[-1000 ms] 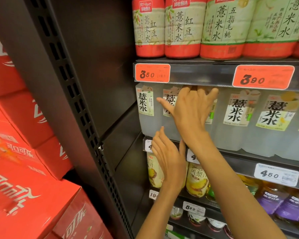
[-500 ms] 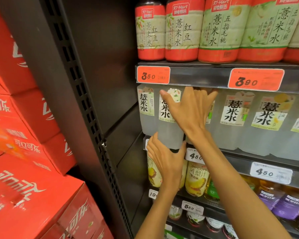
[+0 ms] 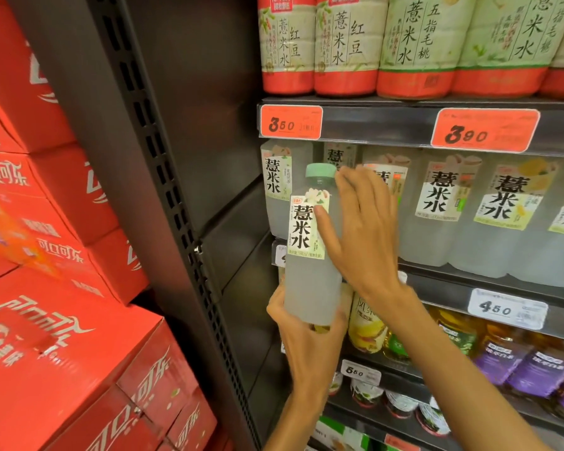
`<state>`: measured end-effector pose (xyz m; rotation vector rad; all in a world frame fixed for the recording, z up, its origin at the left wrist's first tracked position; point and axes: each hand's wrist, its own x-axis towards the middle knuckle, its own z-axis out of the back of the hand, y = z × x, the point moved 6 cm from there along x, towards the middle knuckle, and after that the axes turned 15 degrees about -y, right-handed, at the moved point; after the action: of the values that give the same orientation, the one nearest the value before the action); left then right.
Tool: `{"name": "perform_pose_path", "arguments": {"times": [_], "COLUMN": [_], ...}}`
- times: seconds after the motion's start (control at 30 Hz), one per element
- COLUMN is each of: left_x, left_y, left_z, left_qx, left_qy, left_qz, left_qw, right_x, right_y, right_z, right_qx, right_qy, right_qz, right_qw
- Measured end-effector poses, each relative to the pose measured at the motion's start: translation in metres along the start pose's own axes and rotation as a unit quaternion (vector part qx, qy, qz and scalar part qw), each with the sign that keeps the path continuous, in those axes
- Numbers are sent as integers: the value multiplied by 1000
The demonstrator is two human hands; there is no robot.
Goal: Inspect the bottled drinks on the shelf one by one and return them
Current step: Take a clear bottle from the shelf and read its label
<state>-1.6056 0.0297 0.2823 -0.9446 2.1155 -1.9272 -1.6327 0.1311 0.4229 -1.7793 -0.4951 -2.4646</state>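
Note:
A cloudy white bottle with a pale green cap and a white label stands upright in front of the middle shelf, out of its row. My left hand cups its base from below. My right hand wraps its right side, thumb across the label. More of the same cloudy bottles remain lined up on that shelf behind my hands.
Red-and-green bottles fill the shelf above, with orange price tags on its edge. Yellow and purple bottles sit on lower shelves. A dark perforated upright and stacked red cola cartons stand at left.
The bottle has come off the shelf, out toward me and downward. My left hand has closed under its base, and my right hand has slid down onto its side.

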Motion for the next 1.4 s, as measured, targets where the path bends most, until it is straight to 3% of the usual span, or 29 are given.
{"name": "perform_pose_path", "arguments": {"times": [0.07,0.17,0.23,0.4,0.5,0.57,0.7,0.73,0.83,1.03,1.17,1.3,1.4], "left_x": [-5,-13,-21,-29,-24,-23,-24,-26,-32,-22,-24,-23,-37], "left_y": [-1,-2,0,-2,-12,-17,-20,-19,-20,-27,-22,-21,-30], "left_z": [11,21,25,32,38,42,45,45,45,40,31,33,29], "left_qx": [12,27,39,93,88,64,16,13,19,18,19,-83,-202], "left_qy": [0,16,37,133,179,224,332,348,360,369,347,364,419], "left_qz": [-19,-22,-2,46,45,65,139,151,155,164,209,298,374], "left_qw": [1000,999,999,986,979,970,933,925,920,915,914,879,803], "right_x": [-17,-37,-45,-55,-59,-62,-59,-56,-49,-45,-45,-41,-49], "right_y": [-3,-8,-13,-17,-20,-21,-16,-15,-13,-8,-7,-19,-10], "right_z": [3,-9,-16,-11,-6,-6,-9,-10,-9,-2,-3,-2,-9], "right_qx": [154,366,427,425,455,487,606,625,630,526,468,533,622], "right_qy": [7,84,103,113,121,142,160,166,173,160,217,237,264], "right_qz": [-118,-330,-405,-393,-421,-463,-547,-545,-522,-482,-474,-495,-543], "right_qw": [981,866,802,808,775,727,555,534,549,683,713,644,498]}}
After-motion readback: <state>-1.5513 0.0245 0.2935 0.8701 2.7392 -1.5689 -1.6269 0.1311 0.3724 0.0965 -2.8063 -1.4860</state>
